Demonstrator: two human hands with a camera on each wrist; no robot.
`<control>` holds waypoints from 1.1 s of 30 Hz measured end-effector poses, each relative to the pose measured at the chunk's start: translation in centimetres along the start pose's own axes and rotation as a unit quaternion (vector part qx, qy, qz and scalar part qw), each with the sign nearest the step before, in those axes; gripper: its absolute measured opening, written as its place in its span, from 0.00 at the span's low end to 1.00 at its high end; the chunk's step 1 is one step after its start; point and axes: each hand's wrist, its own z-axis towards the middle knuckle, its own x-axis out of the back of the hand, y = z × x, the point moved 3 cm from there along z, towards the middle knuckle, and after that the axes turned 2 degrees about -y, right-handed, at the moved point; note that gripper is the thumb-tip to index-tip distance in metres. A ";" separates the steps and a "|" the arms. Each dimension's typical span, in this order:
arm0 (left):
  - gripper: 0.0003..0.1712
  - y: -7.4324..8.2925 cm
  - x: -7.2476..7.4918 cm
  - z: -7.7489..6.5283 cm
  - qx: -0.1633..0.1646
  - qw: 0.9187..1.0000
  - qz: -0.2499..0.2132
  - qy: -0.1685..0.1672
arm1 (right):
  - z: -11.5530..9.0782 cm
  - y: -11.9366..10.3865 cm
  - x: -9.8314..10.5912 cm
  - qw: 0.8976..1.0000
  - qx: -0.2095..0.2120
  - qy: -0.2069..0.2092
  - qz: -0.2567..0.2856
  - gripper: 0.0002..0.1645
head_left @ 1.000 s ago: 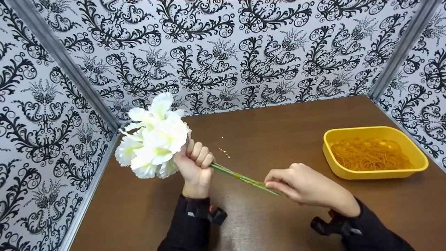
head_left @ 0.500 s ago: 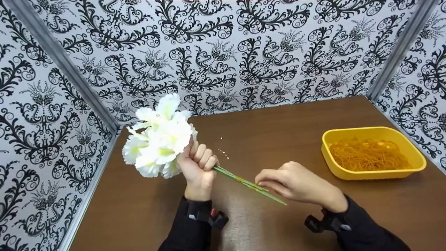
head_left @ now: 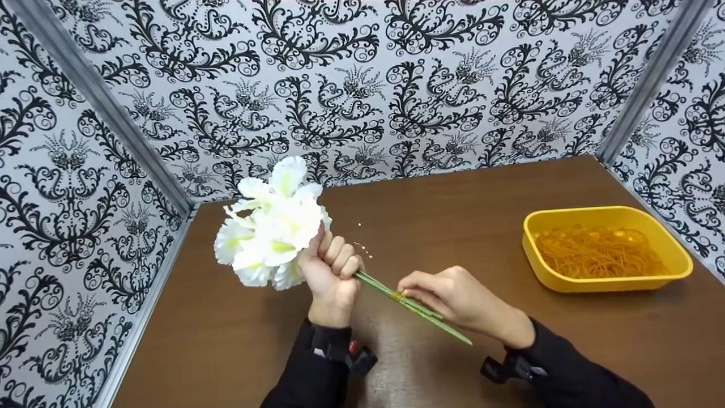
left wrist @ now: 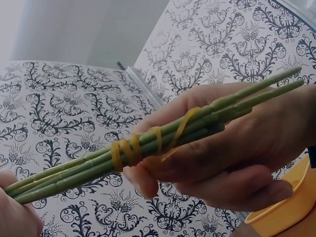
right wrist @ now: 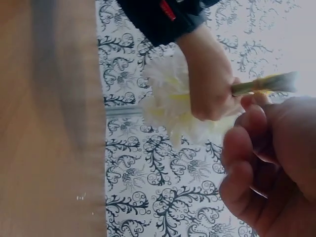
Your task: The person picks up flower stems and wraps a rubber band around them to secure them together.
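My left hand (head_left: 333, 277) grips a bunch of white flowers (head_left: 272, 232) just below the blooms, holding it tilted above the table. From that fist the green stems (left wrist: 74, 173) run down to the right, one reaching farther than the others. A yellow rubber band (left wrist: 136, 146) is wound in several turns round the stems, one strand slanting toward their ends in the left wrist view. My right hand (head_left: 461, 300) pinches at the band, thumb and index finger right against the stems. Its fingertips are partly hidden behind the stems in the left wrist view.
A yellow plastic tub (head_left: 609, 283) full of loose rubber bands (head_left: 600, 252) stands on the right of the brown table (head_left: 453, 209). Tiny pale bits (head_left: 363, 247) lie near the middle. Patterned panels (head_left: 362, 85) enclose the back and sides.
My right hand has moved left along the stems, from near their ends up to the wound band. The left hand and flowers have shifted slightly right.
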 end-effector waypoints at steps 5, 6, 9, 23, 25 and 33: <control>0.28 0.3 0.4 0.2 -0.011 1.000 0.012 0.013 | 0.1 0.0 0.9 0.996 -0.031 -0.017 0.077 0.11; 0.28 0.3 0.6 0.2 -0.013 1.000 0.015 0.020 | 0.2 -0.1 1.1 0.996 -0.037 -0.016 0.086 0.13; 0.27 0.5 1.0 0.3 -0.019 0.999 0.021 0.041 | 0.3 -0.3 1.4 0.993 -0.055 -0.020 0.102 0.15; 0.26 1.2 1.3 0.7 -0.041 0.997 0.011 0.061 | 0.4 -0.1 1.5 0.980 -0.107 -0.107 0.133 0.12; 0.26 1.2 1.3 0.8 -0.040 0.998 0.018 0.054 | 0.3 -0.1 1.4 0.978 -0.115 -0.118 0.131 0.11; 0.22 0.9 1.4 0.9 -0.050 0.994 0.040 0.085 | 0.1 0.1 1.2 0.982 -0.122 -0.118 0.084 0.10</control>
